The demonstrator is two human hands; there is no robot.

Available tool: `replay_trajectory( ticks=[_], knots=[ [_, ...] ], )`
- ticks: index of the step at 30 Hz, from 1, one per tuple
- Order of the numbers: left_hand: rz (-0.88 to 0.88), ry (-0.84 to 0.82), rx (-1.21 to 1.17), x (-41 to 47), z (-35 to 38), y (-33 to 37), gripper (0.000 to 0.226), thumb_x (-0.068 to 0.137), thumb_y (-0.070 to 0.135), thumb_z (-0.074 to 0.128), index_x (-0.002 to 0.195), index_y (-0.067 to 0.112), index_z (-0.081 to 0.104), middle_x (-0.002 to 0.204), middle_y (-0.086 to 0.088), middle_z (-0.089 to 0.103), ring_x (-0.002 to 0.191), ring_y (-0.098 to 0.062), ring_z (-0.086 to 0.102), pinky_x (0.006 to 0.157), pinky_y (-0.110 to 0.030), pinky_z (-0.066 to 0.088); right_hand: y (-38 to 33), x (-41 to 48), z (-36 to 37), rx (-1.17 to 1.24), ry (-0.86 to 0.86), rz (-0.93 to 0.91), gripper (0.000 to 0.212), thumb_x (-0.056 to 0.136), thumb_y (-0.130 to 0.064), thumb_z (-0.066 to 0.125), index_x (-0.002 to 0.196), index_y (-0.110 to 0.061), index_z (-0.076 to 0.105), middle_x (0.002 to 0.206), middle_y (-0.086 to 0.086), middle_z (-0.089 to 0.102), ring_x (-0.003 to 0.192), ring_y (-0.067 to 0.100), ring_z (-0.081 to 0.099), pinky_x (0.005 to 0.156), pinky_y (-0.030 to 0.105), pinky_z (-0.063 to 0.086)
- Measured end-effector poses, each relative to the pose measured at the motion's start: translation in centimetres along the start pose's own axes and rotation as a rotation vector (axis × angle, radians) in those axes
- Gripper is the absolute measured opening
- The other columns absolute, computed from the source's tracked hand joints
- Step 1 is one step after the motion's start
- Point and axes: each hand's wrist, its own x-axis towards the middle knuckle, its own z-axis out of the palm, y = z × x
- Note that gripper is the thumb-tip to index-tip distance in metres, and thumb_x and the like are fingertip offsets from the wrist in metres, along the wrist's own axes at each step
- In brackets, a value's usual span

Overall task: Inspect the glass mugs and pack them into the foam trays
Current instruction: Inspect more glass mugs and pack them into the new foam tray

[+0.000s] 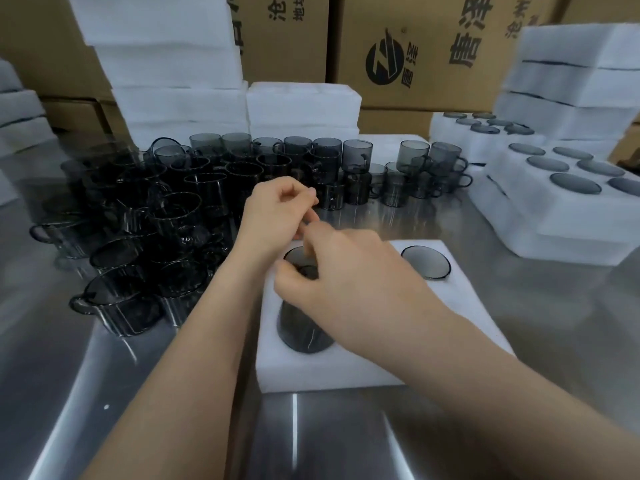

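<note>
Resting on the steel table (104, 393) closest to the person, the foam tray (346, 370) has the mug (304, 332) at its near-left pocket. That mug is not seated. Its long axis leans, with one end low and toward the person and the other tipped up and away under the hand. Blur hides which end is the mouth.

The right hand (346, 271) covers the upper end, thumb and fingers curled round it, so the grip lies above and beyond the low end. Seating the mug probably means bringing that held end over the pocket and pressing straight down.

Just beyond, the left hand (277, 209) sits beside the right hand's fingertips with its fingers curled. Whether they pinch anything I cannot tell. It is the nearer hand to the loose mugs (166, 209) crowded on the left.

In the tray's far-right pocket a second mug (426, 263) sits flush. Farther right lie filled trays (554, 209), and behind everything stand foam stacks (173, 64) and cartons (415, 46).
</note>
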Motion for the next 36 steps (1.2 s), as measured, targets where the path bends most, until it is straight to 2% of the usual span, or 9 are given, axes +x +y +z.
replay_trajectory(
  ticks=[8, 12, 19, 24, 26, 28, 30, 33, 36],
  knots=[
    [-0.056, -0.101, 0.153, 0.1, 0.3, -0.6, 0.02, 0.095, 0.021, 0.059, 0.078, 0.016, 0.068, 0.062, 0.003, 0.07, 0.066, -0.007, 0.061, 0.075, -0.031, 0.049, -0.4, -0.4, 0.9, -0.209, 0.099, -0.164, 0.029, 0.095, -0.044, 0.042, 0.08, -0.02, 0.039, 0.074, -0.001, 0.042, 0.056, 0.021, 0.035, 0.046, 0.027, 0.018],
    [-0.058, -0.098, 0.178, 0.1, 0.4, -0.8, 0.019, 0.095, 0.023, 0.059, 0.079, 0.017, 0.069, 0.06, 0.005, 0.069, 0.071, -0.006, 0.061, 0.076, -0.029, 0.049, -0.8, -1.2, 2.6, -0.382, 0.112, -0.096, 0.029, 0.084, -0.044, 0.059, 0.07, -0.019, 0.057, 0.069, 0.003, 0.056, 0.048, 0.018, 0.028, 0.045, 0.023, 0.01],
    [-0.067, -0.11, 0.212, 0.2, 0.5, -1.1, 0.022, 0.095, 0.025, 0.059, 0.079, 0.017, 0.07, 0.06, 0.006, 0.067, 0.069, -0.01, 0.058, 0.072, -0.029, 0.047, 0.7, -3.2, 4.6, -0.444, 0.191, -0.133, 0.043, 0.094, -0.044, 0.035, 0.073, -0.019, 0.063, 0.083, 0.002, 0.055, 0.079, 0.022, 0.052, 0.079, 0.036, 0.046],
    [-0.066, -0.112, 0.252, 0.1, 0.5, -1.3, 0.022, 0.095, 0.026, 0.059, 0.077, 0.019, 0.07, 0.056, 0.009, 0.065, 0.064, -0.005, 0.056, 0.065, -0.023, 0.043, -0.2, -3.5, 3.5, -0.523, 0.03, -0.086, 0.066, 0.092, -0.056, 0.015, 0.081, -0.023, 0.07, 0.088, -0.002, 0.05, 0.084, 0.018, 0.047, 0.078, 0.033, 0.04],
    [-0.071, -0.102, 0.255, 0.2, 0.4, -1.3, 0.021, 0.094, 0.023, 0.06, 0.076, 0.017, 0.07, 0.06, 0.006, 0.066, 0.064, -0.007, 0.057, 0.065, -0.026, 0.043, -0.1, -1.9, 1.8, -0.436, -0.132, -0.159, 0.07, 0.094, -0.056, 0.011, 0.088, -0.019, 0.071, 0.09, -0.001, 0.038, 0.086, 0.017, 0.032, 0.076, 0.033, 0.024],
    [-0.068, -0.12, 0.308, 0.5, 0.4, -1.2, 0.022, 0.091, 0.017, 0.06, 0.07, 0.017, 0.065, 0.065, 0.0, 0.065, 0.07, -0.018, 0.06, 0.062, -0.022, 0.045, 0.7, 0.6, 0.2, -0.17, -0.232, -0.139, 0.054, 0.1, -0.046, 0.027, 0.072, -0.016, 0.063, 0.082, -0.002, 0.04, 0.077, 0.017, 0.034, 0.072, 0.033, 0.025],
    [-0.054, -0.105, 0.424, 0.4, 0.4, -0.9, 0.032, 0.088, 0.013, 0.057, 0.059, 0.024, 0.051, 0.058, 0.005, 0.053, 0.065, -0.021, 0.056, 0.05, -0.007, 0.036, 2.0, 3.9, -0.7, 0.033, -0.083, -0.07, 0.044, 0.1, -0.033, 0.04, 0.059, -0.017, 0.049, 0.072, 0.0, 0.05, 0.069, 0.02, 0.047, 0.067, 0.033, 0.034],
    [-0.061, -0.087, 0.382, 0.4, 0.3, -1.2, 0.025, 0.088, 0.022, 0.058, 0.063, 0.019, 0.06, 0.062, 0.001, 0.064, 0.063, -0.019, 0.058, 0.057, -0.02, 0.046, 4.1, 9.5, -0.2, 0.094, -0.013, -0.033, 0.026, 0.096, -0.023, 0.045, 0.109, -0.02, 0.068, 0.107, 0.001, 0.069, 0.087, 0.015, 0.058, 0.08, 0.031, 0.045],
    [-0.069, -0.095, 0.371, 0.3, 0.4, -1.6, 0.023, 0.089, 0.028, 0.059, 0.081, 0.01, 0.07, 0.079, -0.01, 0.071, 0.074, -0.025, 0.064, 0.066, -0.034, 0.05, 5.7, 14.1, 1.4, 0.033, -0.145, -0.008, 0.05, 0.094, -0.016, 0.048, 0.144, -0.023, 0.043, 0.127, 0.006, 0.062, 0.103, 0.019, 0.058, 0.09, 0.033, 0.046]
  ],
)
